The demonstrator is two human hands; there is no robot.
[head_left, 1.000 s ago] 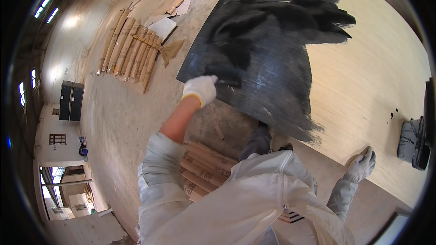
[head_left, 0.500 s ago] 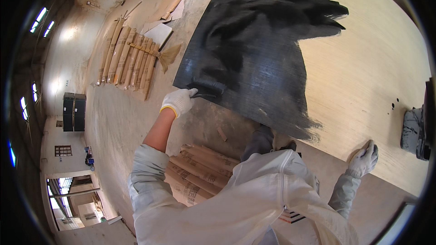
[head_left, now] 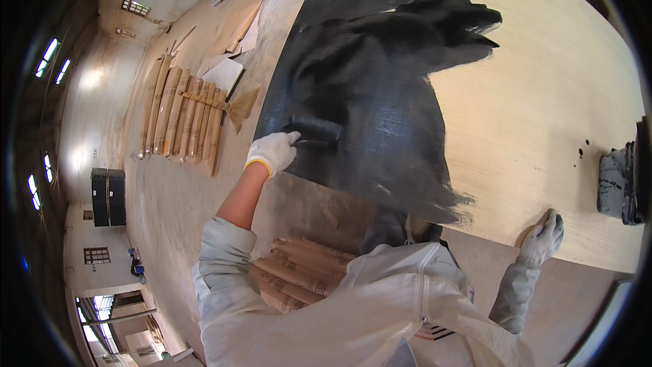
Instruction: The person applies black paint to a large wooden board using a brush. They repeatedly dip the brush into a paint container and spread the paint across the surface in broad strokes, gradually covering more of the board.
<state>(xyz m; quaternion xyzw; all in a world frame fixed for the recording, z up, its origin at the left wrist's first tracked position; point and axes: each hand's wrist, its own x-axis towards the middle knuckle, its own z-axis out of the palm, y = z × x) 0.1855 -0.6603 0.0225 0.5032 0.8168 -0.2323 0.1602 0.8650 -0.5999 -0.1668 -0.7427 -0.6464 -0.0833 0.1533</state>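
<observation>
A black coat is being rolled onto a pale plywood panel (head_left: 543, 95): the paint roller (head_left: 314, 129) is clamped in the left hand (head_left: 272, 153) at the painted area's near-left edge. The right hand (head_left: 542, 238) is pressed flat, holding nothing, on the panel's near edge. Bare wood to the right is judged next; a paint tray (head_left: 618, 183) stands there.

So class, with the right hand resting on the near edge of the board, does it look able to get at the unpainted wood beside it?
Probably yes. The right hand lies flat on the board edge, holding nothing, and bare wood begins right above it with nothing lying between.
</observation>
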